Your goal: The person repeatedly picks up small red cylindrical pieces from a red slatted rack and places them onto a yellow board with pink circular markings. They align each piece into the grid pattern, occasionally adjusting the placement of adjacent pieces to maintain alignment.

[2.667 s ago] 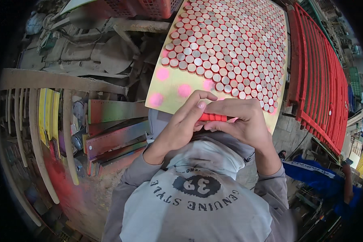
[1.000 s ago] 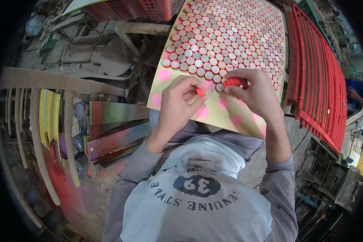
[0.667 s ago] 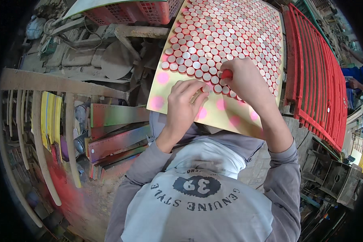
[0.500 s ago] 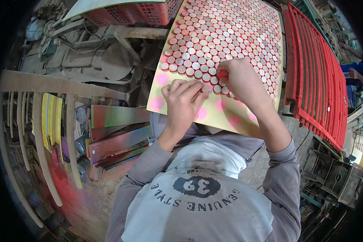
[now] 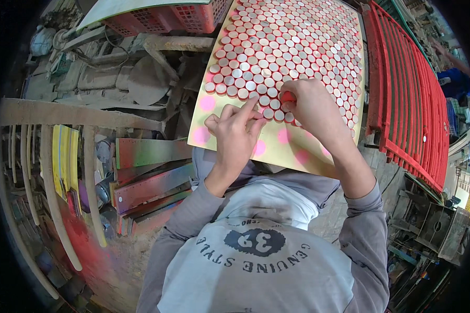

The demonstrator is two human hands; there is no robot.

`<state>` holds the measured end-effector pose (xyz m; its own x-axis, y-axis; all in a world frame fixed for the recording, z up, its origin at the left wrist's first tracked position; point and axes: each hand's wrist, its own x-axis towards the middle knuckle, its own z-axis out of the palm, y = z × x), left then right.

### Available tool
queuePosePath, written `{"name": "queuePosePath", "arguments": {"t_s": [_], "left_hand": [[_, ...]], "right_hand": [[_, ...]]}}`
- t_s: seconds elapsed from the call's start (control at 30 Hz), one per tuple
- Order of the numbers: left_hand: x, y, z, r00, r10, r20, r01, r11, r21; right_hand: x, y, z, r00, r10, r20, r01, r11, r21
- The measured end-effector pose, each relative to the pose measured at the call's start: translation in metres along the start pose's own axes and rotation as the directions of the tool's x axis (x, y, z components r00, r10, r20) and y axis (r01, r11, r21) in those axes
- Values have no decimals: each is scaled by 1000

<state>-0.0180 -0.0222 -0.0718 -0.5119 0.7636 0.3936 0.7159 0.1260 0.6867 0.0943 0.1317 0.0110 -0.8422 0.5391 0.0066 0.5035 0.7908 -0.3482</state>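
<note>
A pale yellow board (image 5: 282,148) with pink spots lies before me, its upper part covered by tightly packed round discs (image 5: 256,68) with whitish faces and red sides. My left hand (image 5: 232,130) is at the lower left edge of the discs, index finger stretched out and thumb apart from it, both close to the edge discs. The other left fingers are bent. My right hand (image 5: 316,107) is closed just above the discs, to the right of the left hand. Its fingers pinch a small red round piece (image 5: 288,97), partly hidden by them.
Red slatted panels (image 5: 410,104) stand along the board's right side. A red plastic crate (image 5: 177,21) sits at upper left. Further left are a wooden rail frame (image 5: 78,112) and painted boards (image 5: 151,180). Another person in blue (image 5: 454,83) is at the far right.
My left index finger has lifted and moved away from the thumb, where the fingertips were bunched together. My right hand keeps its pinch in nearly the same place. The view has shifted slightly.
</note>
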Motion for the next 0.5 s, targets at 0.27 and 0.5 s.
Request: {"name": "queuePosePath", "arguments": {"t_s": [0.27,0.5], "left_hand": [[1,3,0,999,-41,5,41,998,49],[2,7,-10,999,-51,5,51,999,12]], "right_hand": [[0,-4,-2,1000,9,-7,-9,1000,29],[0,-5,-2,1000,11,-10,-11,1000,18]]}}
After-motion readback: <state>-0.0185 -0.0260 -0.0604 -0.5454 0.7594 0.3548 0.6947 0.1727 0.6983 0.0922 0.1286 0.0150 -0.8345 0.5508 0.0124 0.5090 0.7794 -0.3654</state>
